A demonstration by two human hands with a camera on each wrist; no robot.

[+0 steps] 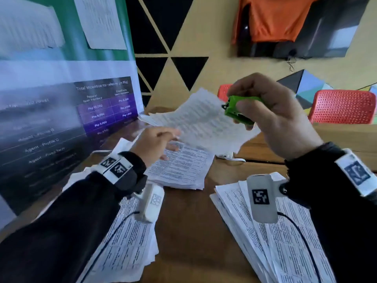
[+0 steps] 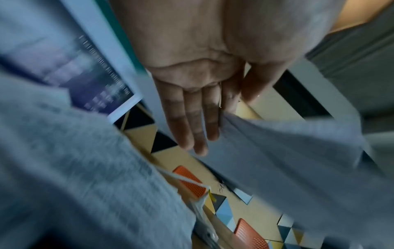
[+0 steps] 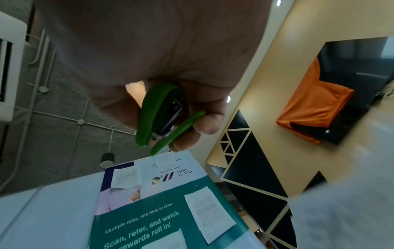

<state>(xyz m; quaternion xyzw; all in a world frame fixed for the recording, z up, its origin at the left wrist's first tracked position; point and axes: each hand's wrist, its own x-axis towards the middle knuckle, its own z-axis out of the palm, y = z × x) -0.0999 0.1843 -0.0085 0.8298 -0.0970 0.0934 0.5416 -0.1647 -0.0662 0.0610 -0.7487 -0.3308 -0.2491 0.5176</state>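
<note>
**Colours and patterns seen at the table**

The stapler (image 1: pixel 238 109) is coloured bright green. The sheet (image 1: pixel 204 121) is white, covered with rows of black print. The table (image 1: pixel 189 231) is grained brown. The chair (image 1: pixel 342 106) is red, dotted with holes. The wall (image 1: pixel 214 27) is painted tan and patterned with black triangles. The cloth (image 1: pixel 273 19) is orange.

head above stapler (image 1: pixel 234 108); wrists seemingly upturned

Left hand (image 1: pixel 155 142) fingers straight (thumb pinching), right hand (image 1: pixel 273 115) raised, fingers curled.
</note>
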